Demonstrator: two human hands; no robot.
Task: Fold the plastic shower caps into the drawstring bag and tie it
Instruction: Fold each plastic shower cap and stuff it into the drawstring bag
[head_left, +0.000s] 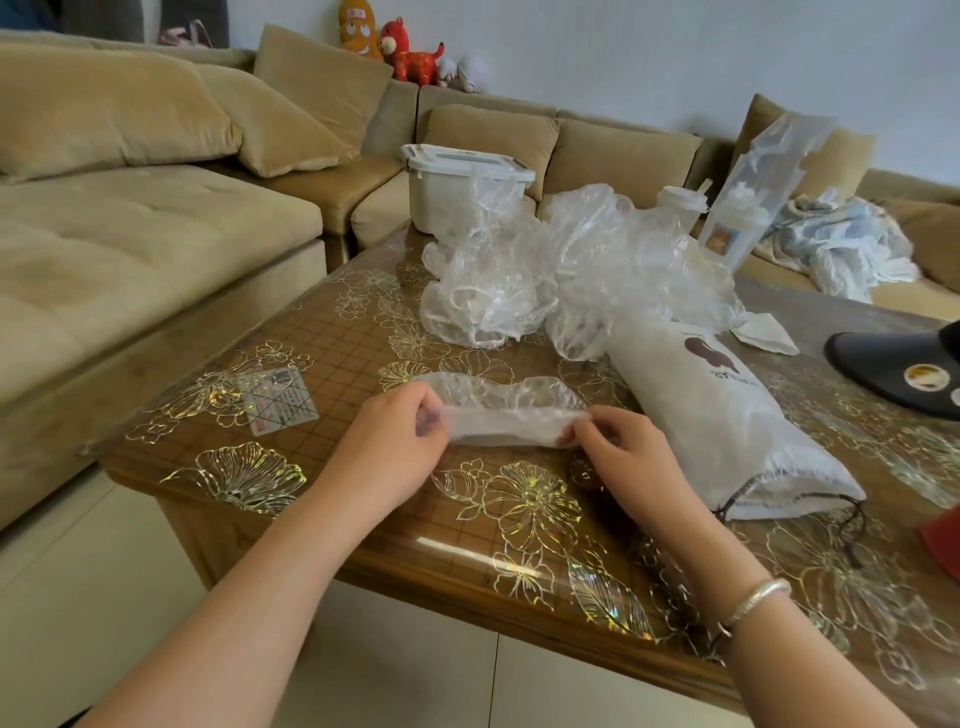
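A clear plastic shower cap (506, 415), folded into a long narrow strip, lies across the table in front of me. My left hand (392, 447) pinches its left end and my right hand (621, 452) pinches its right end. A heap of loose, crumpled clear shower caps (561, 265) sits farther back on the table. The white drawstring bag (722, 415) with a brown logo lies to the right, its mouth and dark cord (852, 514) toward the table's near edge.
The wooden table (363, 545) has a clear cover with gold flowers. A white lidded box (457, 187), a cup (680, 205) and a clear gift bag (753, 197) stand at the back. A black object (893, 369) lies at the right. A beige sofa (130, 218) wraps around.
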